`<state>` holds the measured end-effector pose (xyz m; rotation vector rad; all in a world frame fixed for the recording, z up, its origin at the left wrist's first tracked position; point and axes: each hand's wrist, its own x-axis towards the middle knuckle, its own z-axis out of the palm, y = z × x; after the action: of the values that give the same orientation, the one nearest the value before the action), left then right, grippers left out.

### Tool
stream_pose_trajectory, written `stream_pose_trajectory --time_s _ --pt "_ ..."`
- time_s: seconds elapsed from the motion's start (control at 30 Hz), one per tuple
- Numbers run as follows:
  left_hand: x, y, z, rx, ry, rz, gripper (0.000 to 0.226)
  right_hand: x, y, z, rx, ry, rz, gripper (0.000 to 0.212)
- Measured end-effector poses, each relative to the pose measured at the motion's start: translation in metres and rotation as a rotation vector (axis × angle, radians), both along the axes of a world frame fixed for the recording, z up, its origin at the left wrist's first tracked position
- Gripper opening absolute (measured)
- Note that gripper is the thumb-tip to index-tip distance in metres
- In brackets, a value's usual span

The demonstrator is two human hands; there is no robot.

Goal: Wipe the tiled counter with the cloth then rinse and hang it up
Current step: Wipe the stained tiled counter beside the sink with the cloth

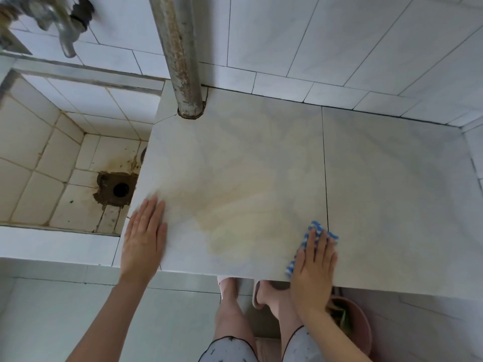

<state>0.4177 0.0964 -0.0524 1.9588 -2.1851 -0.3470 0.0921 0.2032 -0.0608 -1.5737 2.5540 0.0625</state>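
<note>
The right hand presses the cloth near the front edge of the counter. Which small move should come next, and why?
Probably slide the right hand with the cloth leftward across the yellowish stain on the counter. The stain lies between the two hands, apparently not yet wiped, and the left hand rests flat at the counter's left edge.

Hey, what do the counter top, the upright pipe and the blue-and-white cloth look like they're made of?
Counter: probably glazed ceramic tile, smooth and faintly shiny, with thin dark joints between large pale slabs. Pipe: metal, likely steel, dull grey with brown rust patches. Cloth: soft textile with a rumpled, nubby edge; fibre unclear.
</note>
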Motion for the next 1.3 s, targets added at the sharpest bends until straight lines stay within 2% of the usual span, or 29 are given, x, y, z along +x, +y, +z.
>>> stream_pose_trajectory --time_s 0.07,0.13,0.27,0.37,0.47,0.53,0.63,0.7,0.8,0.9,1.07,1.17,1.3 --pt "0.000 0.000 -0.001 0.000 -0.009 -0.008 0.053 0.031 0.002 0.005 0.068 -0.014 0.167 0.066" --pt "0.001 0.000 -0.001 0.000 -0.010 -0.013 0.053 0.069 -0.001 0.011 0.079 -0.057 0.366 0.063" --pt "0.002 -0.002 0.001 -0.006 0.024 -0.028 0.052 0.138 -0.019 0.015 -0.033 -0.220 0.465 0.050" --pt "0.004 -0.002 0.002 0.004 0.037 -0.032 0.052 0.148 -0.028 0.014 -0.076 -0.253 0.560 0.049" --pt "0.006 -0.002 0.002 0.003 0.051 -0.038 0.053 0.118 -0.029 0.007 -0.009 -0.216 0.654 0.048" --pt "0.007 -0.002 0.002 0.009 0.061 -0.046 0.054 0.081 -0.036 0.000 0.019 -0.104 0.643 0.050" --pt "0.013 0.001 0.002 0.025 0.062 -0.044 0.054 0.021 -0.067 -0.006 0.038 0.053 0.517 0.056" --pt "0.020 0.007 0.002 0.032 0.057 -0.048 0.054 0.004 -0.098 -0.005 0.035 0.051 0.351 0.060" --pt "0.026 0.016 0.002 0.035 0.067 -0.035 0.054 0.031 -0.143 -0.004 -0.045 -0.015 0.188 0.058" --pt "0.028 0.017 0.002 0.031 0.066 0.006 0.054 0.087 -0.157 -0.003 -0.099 -0.044 0.401 0.053" --pt "0.043 0.018 0.002 0.043 0.013 0.100 0.055 0.179 -0.098 0.004 -0.158 -0.235 0.789 0.048" --pt "0.054 0.019 0.002 0.056 0.026 0.175 0.058 0.179 -0.082 0.000 -0.184 -0.223 0.980 0.047" --pt "0.049 0.018 0.001 0.034 -0.011 0.185 0.057 0.155 -0.112 0.002 -0.156 -0.179 1.145 0.046"
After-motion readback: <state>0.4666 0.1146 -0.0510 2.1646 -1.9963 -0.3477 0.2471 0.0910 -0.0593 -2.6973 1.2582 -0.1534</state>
